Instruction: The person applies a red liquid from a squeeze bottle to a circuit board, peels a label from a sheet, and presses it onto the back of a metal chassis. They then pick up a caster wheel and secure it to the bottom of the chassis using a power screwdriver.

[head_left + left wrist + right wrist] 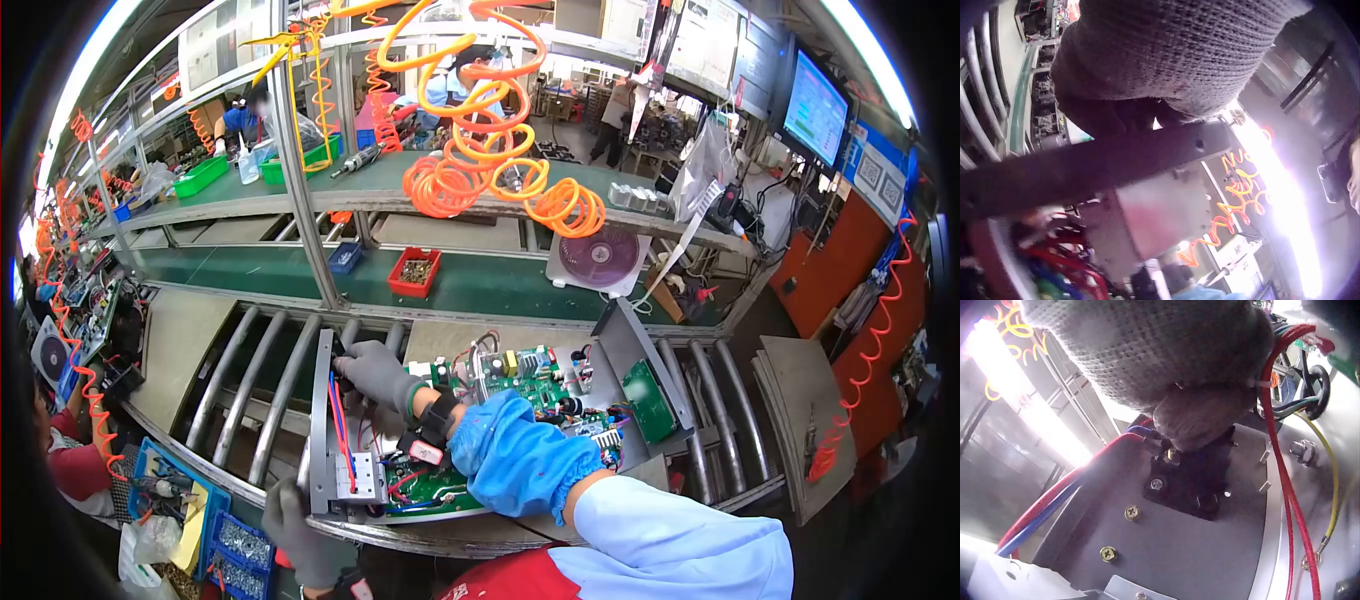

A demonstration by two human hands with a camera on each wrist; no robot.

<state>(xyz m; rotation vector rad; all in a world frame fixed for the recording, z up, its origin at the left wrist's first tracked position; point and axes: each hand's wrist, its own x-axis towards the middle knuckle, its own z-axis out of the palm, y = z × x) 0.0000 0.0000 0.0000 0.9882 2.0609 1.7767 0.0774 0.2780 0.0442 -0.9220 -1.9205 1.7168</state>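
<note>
An open metal chassis point(603, 385) holds green circuit boards, wires and a silver block point(358, 478). At the far end of its left side panel point(320, 430) is my gloved right hand point(378, 374). In the right wrist view, the right hand's point(1166, 369) bent fingers grip the upper part of a black component point(1191, 481) against the panel, beside red and blue wires point(1054, 500). My gloved left hand point(302, 535) is at the panel's near end. The left wrist view has the left hand point(1166, 53) against the dark panel edge point(1079, 172), its fingertips hidden.
Metal rollers point(232, 390) lie left of the chassis, more point(715, 420) to its right. Beyond stand a red parts bin point(414, 272), a blue bin point(345, 258) and a fan point(598, 258). Orange coiled hoses point(490, 150) hang above. Blue screw trays point(240, 555) are at the lower left.
</note>
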